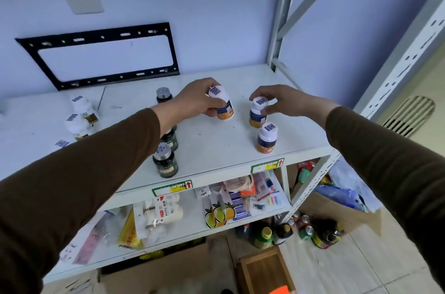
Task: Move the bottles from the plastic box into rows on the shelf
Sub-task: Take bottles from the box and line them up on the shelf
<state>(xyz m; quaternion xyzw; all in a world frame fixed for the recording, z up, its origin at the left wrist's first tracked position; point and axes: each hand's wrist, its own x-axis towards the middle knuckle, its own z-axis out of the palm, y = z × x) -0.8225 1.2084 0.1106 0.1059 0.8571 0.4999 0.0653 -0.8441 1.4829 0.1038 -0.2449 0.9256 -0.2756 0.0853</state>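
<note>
White-capped bottles are being set into rows on the shelf (pixel 301 130); the placing step looks under way. The left hand (pixel 195 101) grips a tilted bottle (pixel 222 106), fingers curled round its cap and side, its base at or just above the shelf; I cannot tell which. The right hand (pixel 279 101) pinches the cap of an upright second bottle (pixel 258 113). A third bottle (pixel 266 138) stands just nearer than that hand. Next, probably, straighten the tilted one and let go. No plastic box is in view.
</note>
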